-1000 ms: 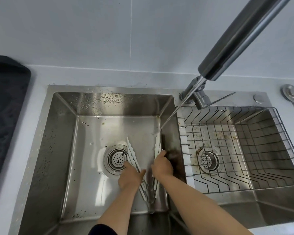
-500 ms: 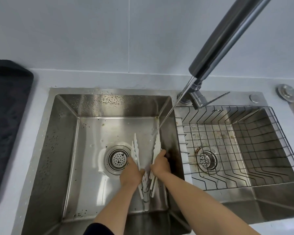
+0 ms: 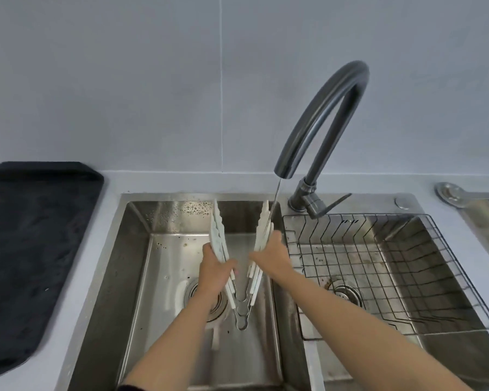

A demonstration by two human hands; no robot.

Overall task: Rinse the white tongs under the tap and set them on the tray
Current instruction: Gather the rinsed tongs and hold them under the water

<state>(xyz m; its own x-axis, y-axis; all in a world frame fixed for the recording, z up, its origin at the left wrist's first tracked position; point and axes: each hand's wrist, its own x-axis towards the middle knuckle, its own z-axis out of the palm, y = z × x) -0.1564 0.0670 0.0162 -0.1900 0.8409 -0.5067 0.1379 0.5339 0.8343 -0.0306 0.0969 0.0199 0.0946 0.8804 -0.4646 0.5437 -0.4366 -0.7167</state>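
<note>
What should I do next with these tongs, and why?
Probably shift the tongs slightly right. The water from the tap only meets the right arm's tip, held by the right hand, while the left arm, in the left hand, sits outside it.

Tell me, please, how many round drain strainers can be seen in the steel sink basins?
2: one round drain strainer in the left basin, partly behind the left hand; another in the right basin, under the wire rack.

We note white serrated plastic tongs (image 3: 261, 235), a dark grey curved metal tap (image 3: 331, 108), a silver steel sink (image 3: 141, 249), a black grid-pattern wire basket (image 3: 407, 249), and a black mat (image 3: 31, 249).
</note>
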